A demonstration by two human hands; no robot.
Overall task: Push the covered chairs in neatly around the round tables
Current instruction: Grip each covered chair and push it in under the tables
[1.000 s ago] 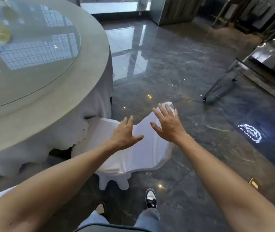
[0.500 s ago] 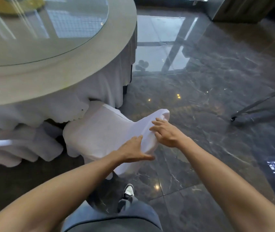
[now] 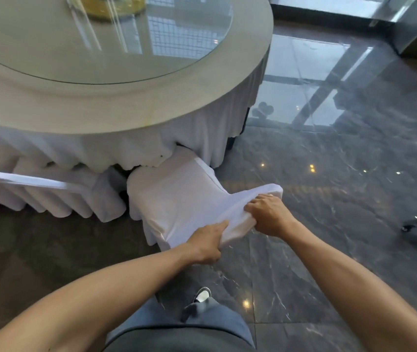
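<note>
Both hands, left hand [image 3: 206, 243] and right hand [image 3: 269, 215], have closed on the chair [image 3: 177, 196] back's top edge; open floor [image 3: 329, 174] rightward.

The chair cover [image 3: 177, 199] is smooth white matt cloth. The table skirt [image 3: 49, 153] is pleated white cloth. The tabletop disc [image 3: 100, 41] is glossy glass. The floor [image 3: 329, 174] is polished, veined dark stone.

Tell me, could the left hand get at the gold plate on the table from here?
Probably not as things stand. The left hand is shut on the chair back, low beside the table. The gold plate sits far across the top, and the chair stands between the person and the table.
</note>
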